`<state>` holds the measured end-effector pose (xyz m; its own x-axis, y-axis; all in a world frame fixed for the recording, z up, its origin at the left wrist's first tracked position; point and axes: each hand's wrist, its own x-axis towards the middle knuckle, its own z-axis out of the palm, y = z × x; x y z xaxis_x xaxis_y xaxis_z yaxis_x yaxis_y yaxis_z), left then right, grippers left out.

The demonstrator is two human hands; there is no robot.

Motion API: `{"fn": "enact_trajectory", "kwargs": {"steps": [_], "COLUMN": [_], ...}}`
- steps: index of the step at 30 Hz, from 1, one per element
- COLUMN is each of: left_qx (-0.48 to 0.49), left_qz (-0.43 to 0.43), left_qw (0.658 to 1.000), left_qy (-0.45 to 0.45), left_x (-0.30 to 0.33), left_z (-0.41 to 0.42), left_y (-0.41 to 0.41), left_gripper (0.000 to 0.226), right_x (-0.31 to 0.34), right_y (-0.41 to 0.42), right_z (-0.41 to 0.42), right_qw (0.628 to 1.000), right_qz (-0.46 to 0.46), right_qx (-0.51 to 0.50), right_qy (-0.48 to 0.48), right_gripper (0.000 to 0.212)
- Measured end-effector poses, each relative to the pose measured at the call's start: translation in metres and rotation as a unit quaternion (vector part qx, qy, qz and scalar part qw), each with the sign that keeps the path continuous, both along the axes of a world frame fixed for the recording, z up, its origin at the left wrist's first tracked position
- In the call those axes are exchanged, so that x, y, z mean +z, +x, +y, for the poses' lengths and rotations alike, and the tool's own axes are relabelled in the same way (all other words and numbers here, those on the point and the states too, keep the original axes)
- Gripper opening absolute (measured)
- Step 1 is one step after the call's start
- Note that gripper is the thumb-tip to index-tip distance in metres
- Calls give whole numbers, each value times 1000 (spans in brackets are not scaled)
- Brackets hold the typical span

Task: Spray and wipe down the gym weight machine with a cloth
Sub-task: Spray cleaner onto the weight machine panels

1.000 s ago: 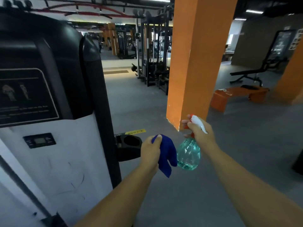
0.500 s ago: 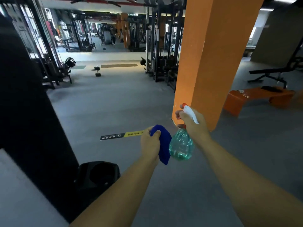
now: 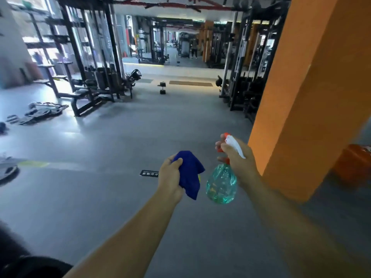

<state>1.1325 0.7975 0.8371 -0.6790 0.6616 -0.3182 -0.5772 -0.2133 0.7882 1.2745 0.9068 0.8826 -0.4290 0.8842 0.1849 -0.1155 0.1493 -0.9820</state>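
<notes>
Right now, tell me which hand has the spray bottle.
The right hand grips the green spray bottle by its white and red trigger head; the left hand holds only the blue cloth.

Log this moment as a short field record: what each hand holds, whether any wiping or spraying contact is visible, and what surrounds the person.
left hand: left hand grips a bunched blue cloth
right hand: right hand holds a spray bottle, green body, white and red head
contact: cloth and bottle are held in the air over the grey floor, touching no machine
right side: orange pillar
ahead: black weight racks, a dumbbell on the floor
floor marking: black label strip beside the left hand
</notes>
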Motion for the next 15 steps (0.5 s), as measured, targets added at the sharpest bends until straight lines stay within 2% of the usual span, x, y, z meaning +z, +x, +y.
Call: {"fn": "enact_trajectory", "kwargs": {"steps": [3, 7, 12, 15], "left_qx": [60, 141, 234, 281], "left_qz": [-7, -7, -24, -42], "left_qw": [998, 989, 971, 956], "left_qy": [12, 33, 48, 72], "left_x": [11, 21, 17, 5], "left_z": [33, 54, 62, 70], "left_y": [-22, -62, -132, -196], "left_gripper": [12, 16, 21, 32], "right_x": [4, 7, -3, -9], "right_y": [-38, -104, -206, -284], "right_z": [53, 100, 120, 129], "right_qw": [997, 987, 969, 952], "right_qz": [-14, -34, -37, -33], "right_qx": [69, 159, 246, 303], "right_qy": [-2, 3, 5, 12], "right_gripper": [18, 17, 17, 20]}}
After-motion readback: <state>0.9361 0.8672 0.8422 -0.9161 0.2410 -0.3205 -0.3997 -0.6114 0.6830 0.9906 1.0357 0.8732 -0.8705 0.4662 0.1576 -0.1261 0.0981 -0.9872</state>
